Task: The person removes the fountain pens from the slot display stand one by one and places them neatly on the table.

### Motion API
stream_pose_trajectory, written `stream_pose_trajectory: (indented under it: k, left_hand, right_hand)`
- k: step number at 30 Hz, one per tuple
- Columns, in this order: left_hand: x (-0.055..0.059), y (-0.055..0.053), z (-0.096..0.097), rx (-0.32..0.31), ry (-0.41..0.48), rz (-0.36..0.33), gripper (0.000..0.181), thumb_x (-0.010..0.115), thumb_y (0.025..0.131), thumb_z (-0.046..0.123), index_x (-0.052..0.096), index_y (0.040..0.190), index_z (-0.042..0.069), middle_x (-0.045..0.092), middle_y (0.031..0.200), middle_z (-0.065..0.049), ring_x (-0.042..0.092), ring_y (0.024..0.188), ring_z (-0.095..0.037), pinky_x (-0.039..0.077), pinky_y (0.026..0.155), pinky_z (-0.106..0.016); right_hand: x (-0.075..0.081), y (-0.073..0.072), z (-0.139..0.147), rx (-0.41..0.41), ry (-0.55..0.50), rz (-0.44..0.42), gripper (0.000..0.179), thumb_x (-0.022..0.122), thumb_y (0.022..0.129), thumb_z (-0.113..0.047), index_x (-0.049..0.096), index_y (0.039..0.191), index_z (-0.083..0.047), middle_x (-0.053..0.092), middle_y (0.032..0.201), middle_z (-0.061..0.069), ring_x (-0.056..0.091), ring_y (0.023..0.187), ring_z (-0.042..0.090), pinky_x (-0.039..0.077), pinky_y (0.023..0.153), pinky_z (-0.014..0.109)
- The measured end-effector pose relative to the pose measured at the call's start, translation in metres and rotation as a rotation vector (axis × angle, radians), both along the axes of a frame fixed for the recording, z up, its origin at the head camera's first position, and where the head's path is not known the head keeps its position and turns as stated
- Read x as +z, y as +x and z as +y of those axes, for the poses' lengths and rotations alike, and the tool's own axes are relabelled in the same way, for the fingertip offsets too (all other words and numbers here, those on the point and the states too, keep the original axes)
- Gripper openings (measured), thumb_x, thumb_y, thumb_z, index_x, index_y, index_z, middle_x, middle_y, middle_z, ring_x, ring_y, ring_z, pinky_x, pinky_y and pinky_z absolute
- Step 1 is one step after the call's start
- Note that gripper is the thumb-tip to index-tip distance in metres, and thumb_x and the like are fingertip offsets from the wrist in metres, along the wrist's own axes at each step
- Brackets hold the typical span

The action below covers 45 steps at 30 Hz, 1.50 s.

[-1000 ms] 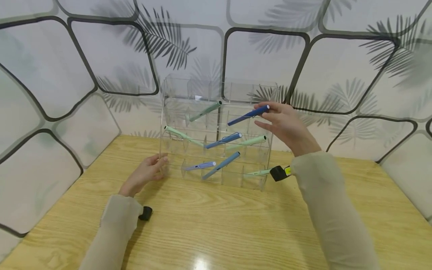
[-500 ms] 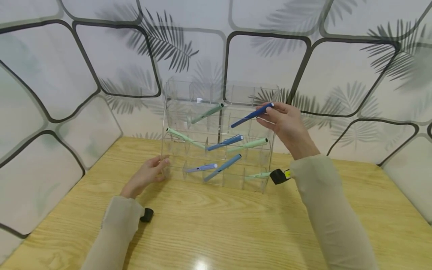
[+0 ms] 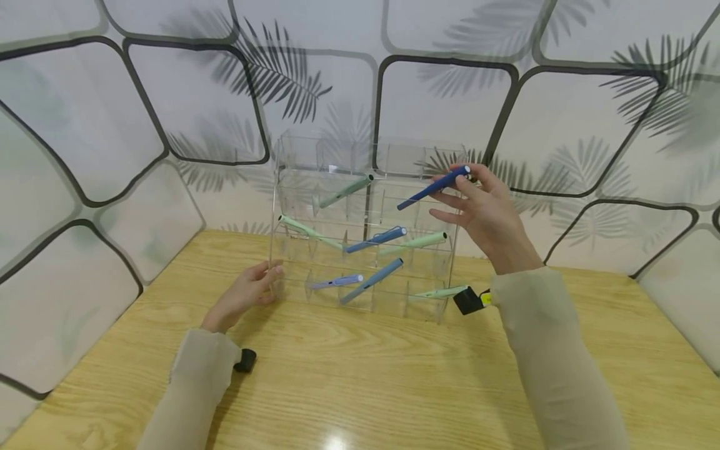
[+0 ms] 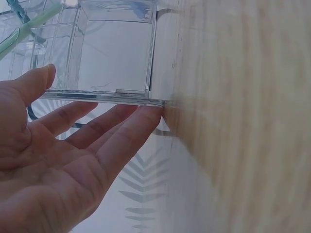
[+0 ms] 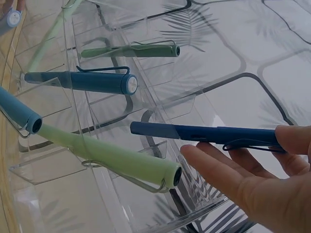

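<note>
My right hand (image 3: 488, 209) pinches a dark blue fountain pen (image 3: 433, 187) near its capped end, thumb on one side and fingers on the other. The pen slants in front of the upper right part of a clear acrylic pen rack (image 3: 388, 301); in the right wrist view its free end points at the rack. My left hand (image 3: 244, 292) holds the rack's lower left edge, its thumb at the front and its fingers along the outer side panel. Several pens lie in the rack, among them a mid-blue pen (image 3: 375, 240) and a light green pen (image 3: 413, 242).
The rack stands on a wood-grain table (image 3: 337, 375) close to a patterned wall (image 3: 444, 94). A dark green pen (image 3: 345, 190) lies higher up. A lilac pen (image 3: 336, 282), a grey-blue pen (image 3: 371, 281) and a pale green pen (image 3: 435, 293) lie in the lowest row.
My right hand has drawn the dark blue pen right and slightly up; its grip now has the thumb on the cap. My left hand stays on the rack's edge.
</note>
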<state>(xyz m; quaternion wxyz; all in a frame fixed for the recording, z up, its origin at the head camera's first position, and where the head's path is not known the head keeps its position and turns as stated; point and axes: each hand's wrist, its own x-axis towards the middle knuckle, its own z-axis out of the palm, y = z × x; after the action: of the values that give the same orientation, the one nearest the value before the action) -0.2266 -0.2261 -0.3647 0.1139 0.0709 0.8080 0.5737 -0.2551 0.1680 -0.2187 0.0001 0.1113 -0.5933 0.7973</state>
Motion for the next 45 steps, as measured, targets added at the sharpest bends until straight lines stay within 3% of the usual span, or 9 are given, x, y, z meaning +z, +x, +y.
stream_pose_trajectory:
  k: [6, 11, 18, 27, 34, 45]
  left_hand:
    - [-0.001, 0.001, -0.001, -0.002, 0.011, -0.004, 0.065, 0.039, 0.112, 0.035, 0.019, 0.158, -0.006, 0.015, 0.162, -0.033, 0.018, 0.148, -0.047, 0.04, 0.111, -0.055]
    - [-0.001, 0.001, -0.001, -0.006, 0.013, -0.002, 0.065, 0.039, 0.112, 0.035, 0.019, 0.159, -0.006, 0.015, 0.162, -0.033, 0.019, 0.148, -0.047, 0.04, 0.111, -0.055]
    - [0.0, 0.001, -0.001, -0.001, 0.018, -0.007, 0.065, 0.04, 0.112, 0.035, 0.02, 0.158, -0.006, 0.016, 0.161, -0.033, 0.02, 0.147, -0.048, 0.041, 0.11, -0.054]
    - [0.001, 0.001, 0.0, -0.003, 0.026, -0.011, 0.064, 0.039, 0.112, 0.033, 0.02, 0.158, -0.006, 0.016, 0.161, -0.034, 0.019, 0.147, -0.048, 0.039, 0.111, -0.055]
    - [0.002, 0.002, 0.001, -0.005, 0.013, -0.014, 0.064, 0.039, 0.112, 0.033, 0.019, 0.158, -0.007, 0.016, 0.16, -0.035, 0.02, 0.147, -0.049, 0.041, 0.11, -0.055]
    - [0.002, 0.001, 0.001, 0.0, -0.003, -0.017, 0.064, 0.039, 0.112, 0.034, 0.018, 0.16, -0.003, 0.016, 0.162, -0.032, 0.02, 0.148, -0.047, 0.04, 0.111, -0.056]
  right_hand:
    - [-0.004, 0.005, 0.004, -0.022, -0.112, 0.018, 0.031, 0.049, 0.106, -0.016, 0.046, 0.133, 0.0, 0.061, 0.126, 0.017, 0.063, 0.119, 0.037, 0.046, 0.102, 0.058]
    - [-0.005, 0.012, 0.009, -0.047, -0.231, 0.021, 0.029, 0.05, 0.106, -0.013, 0.048, 0.131, -0.001, 0.056, 0.121, 0.014, 0.069, 0.109, 0.033, 0.053, 0.095, 0.052]
    - [-0.007, 0.015, 0.017, 0.005, -0.457, 0.016, 0.019, 0.056, 0.103, -0.008, 0.054, 0.121, -0.002, 0.066, 0.114, 0.021, 0.069, 0.104, 0.042, 0.058, 0.084, 0.054]
    - [-0.015, 0.017, 0.025, 0.032, -0.535, 0.039, 0.017, 0.056, 0.103, -0.006, 0.054, 0.119, 0.0, 0.067, 0.114, 0.024, 0.069, 0.103, 0.045, 0.059, 0.085, 0.056]
    - [-0.023, 0.023, 0.031, 0.028, -0.533, 0.057, 0.015, 0.055, 0.103, -0.008, 0.053, 0.115, 0.0, 0.065, 0.116, 0.024, 0.067, 0.108, 0.044, 0.058, 0.088, 0.056]
    - [-0.039, 0.031, 0.045, 0.108, -0.644, 0.059, 0.012, 0.051, 0.105, -0.008, 0.056, 0.11, 0.001, 0.068, 0.115, 0.025, 0.066, 0.108, 0.047, 0.057, 0.088, 0.059]
